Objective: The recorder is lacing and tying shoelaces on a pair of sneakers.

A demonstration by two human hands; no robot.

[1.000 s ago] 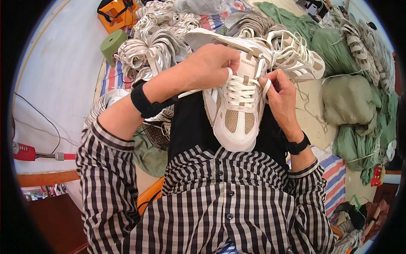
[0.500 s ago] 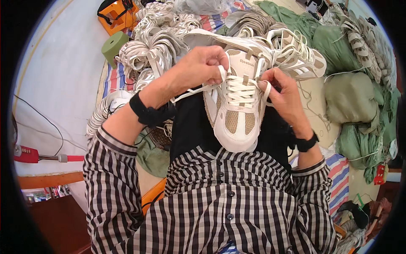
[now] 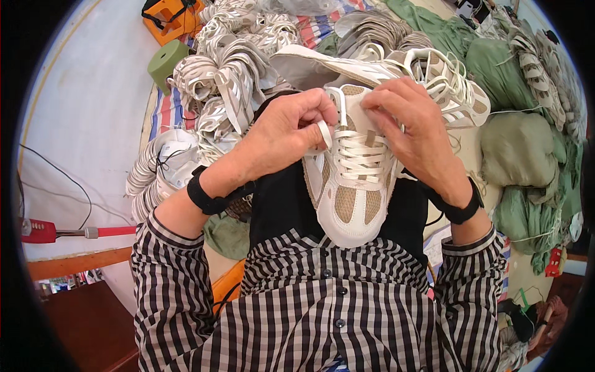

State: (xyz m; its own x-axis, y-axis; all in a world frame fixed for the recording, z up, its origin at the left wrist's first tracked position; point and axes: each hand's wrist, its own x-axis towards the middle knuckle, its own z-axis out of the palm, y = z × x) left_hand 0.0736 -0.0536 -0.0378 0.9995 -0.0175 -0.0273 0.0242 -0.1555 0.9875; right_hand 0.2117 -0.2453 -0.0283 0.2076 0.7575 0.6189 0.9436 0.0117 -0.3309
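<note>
A white and beige sneaker (image 3: 359, 204) lies in my lap, toe toward me, white laces (image 3: 361, 155) criss-crossed over its tongue. My left hand (image 3: 291, 127) is closed by the shoe's upper left side, pinching a loop of white shoelace (image 3: 325, 133) between thumb and fingers. On the other side my right hand (image 3: 415, 127) has its fingers bent over the tongue and right eyelet edge. Its fingertips meet the tongue's top; whatever they pinch is hidden behind them. A second laced sneaker (image 3: 455, 87) rests just beyond, up and to the right.
Piles of stacked shoe uppers (image 3: 229, 74) spread at the far left. Green wrapped bundles (image 3: 517, 149) line the right side. A green stool (image 3: 166, 65) and an orange crate (image 3: 172, 22) stand far left. A red-handled tool (image 3: 40, 231) is at the left edge.
My right hand has moved up from the side of the laces to the tongue, its lace end no longer visible. The sneaker has shifted slightly toward me. My left hand keeps its lace.
</note>
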